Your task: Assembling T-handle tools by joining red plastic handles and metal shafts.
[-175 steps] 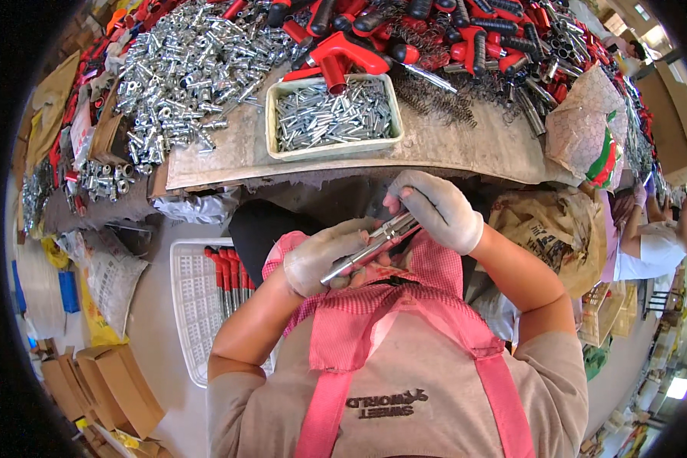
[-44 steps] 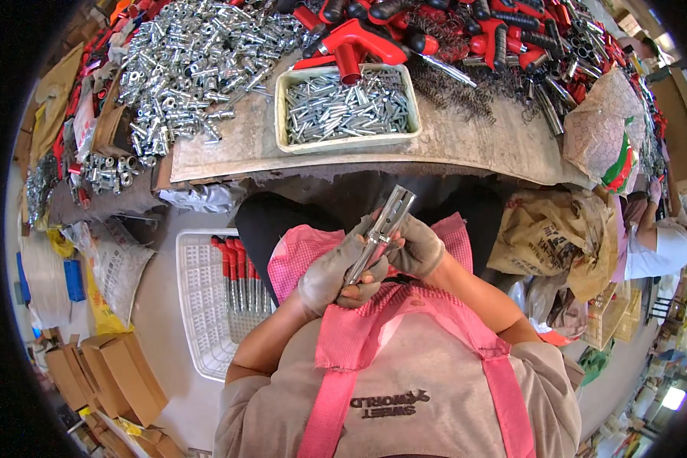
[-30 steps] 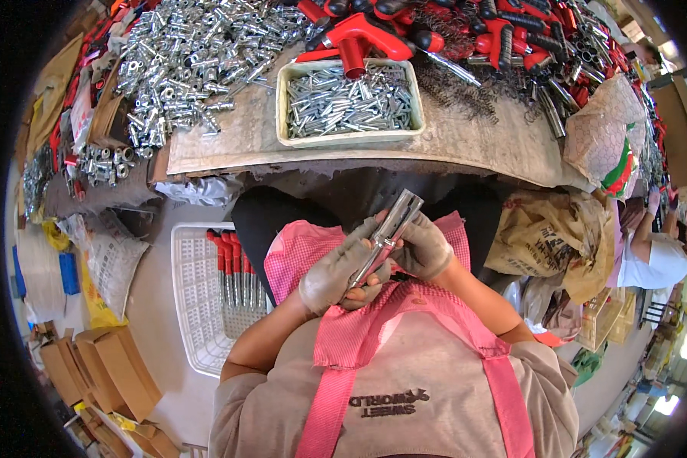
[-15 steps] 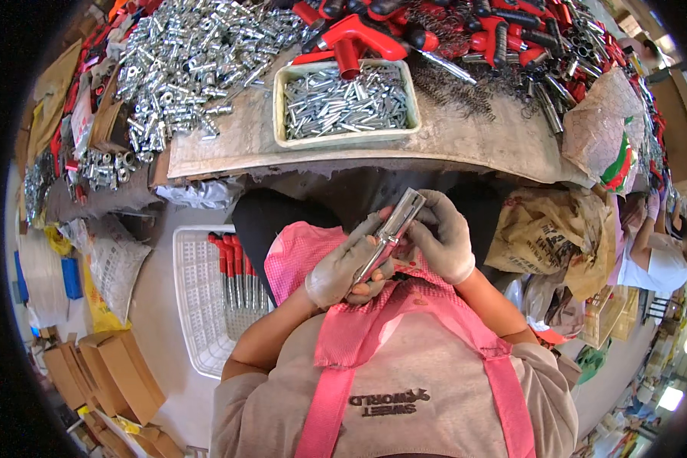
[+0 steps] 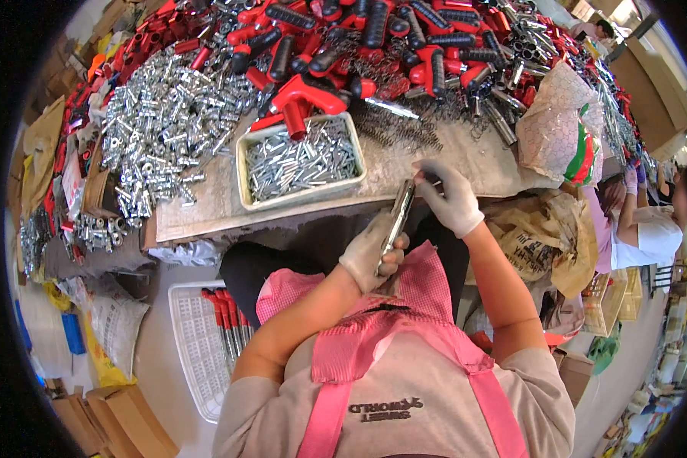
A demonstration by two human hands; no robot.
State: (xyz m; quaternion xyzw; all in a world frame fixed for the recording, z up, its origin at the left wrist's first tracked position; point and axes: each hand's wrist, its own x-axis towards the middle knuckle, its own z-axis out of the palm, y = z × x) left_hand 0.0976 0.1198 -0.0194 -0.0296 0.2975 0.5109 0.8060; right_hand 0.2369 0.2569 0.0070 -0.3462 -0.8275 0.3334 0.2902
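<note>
Your left hand (image 5: 370,256) grips the long silver metal tube (image 5: 398,221) upright over your lap; your right hand (image 5: 450,197) pinches its top end (fitting step, I'd judge). Next needs a steady push. Cream tray of silver pins (image 5: 301,162) sits on the table (image 5: 206,210) beyond.

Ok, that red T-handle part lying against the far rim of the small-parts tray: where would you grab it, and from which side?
Probably by the thick red crossbar of the red T-handle, coming straight down from above. The bar lies flat and exposed on top of the pile, while its stem dips over the rim of the tray into the loose metal pieces. The sides are crowded by other handles.
</note>
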